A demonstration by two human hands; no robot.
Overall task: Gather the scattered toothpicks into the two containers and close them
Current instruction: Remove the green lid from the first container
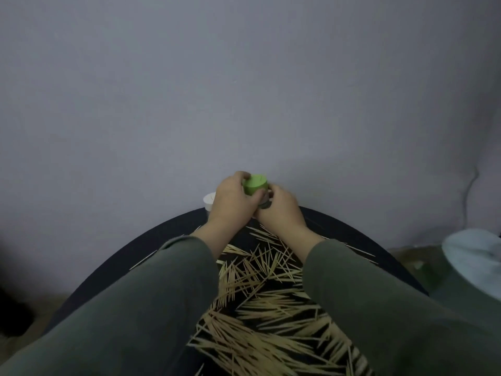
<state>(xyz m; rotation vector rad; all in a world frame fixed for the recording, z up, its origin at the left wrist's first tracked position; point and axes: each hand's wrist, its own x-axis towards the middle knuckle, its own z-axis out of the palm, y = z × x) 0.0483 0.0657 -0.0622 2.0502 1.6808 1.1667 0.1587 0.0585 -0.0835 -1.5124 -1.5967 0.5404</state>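
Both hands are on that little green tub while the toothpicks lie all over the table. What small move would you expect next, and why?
Probably lifting the green lid off: the left hand grips it from above while the right hand holds the body below. The toothpicks lie scattered on the dark table, so the container has to be opened first.

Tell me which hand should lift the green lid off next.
Left, probably. The left hand already grips the green lid from above, while the right hand sits lower, seemingly at the container's body, better placed to steady it.
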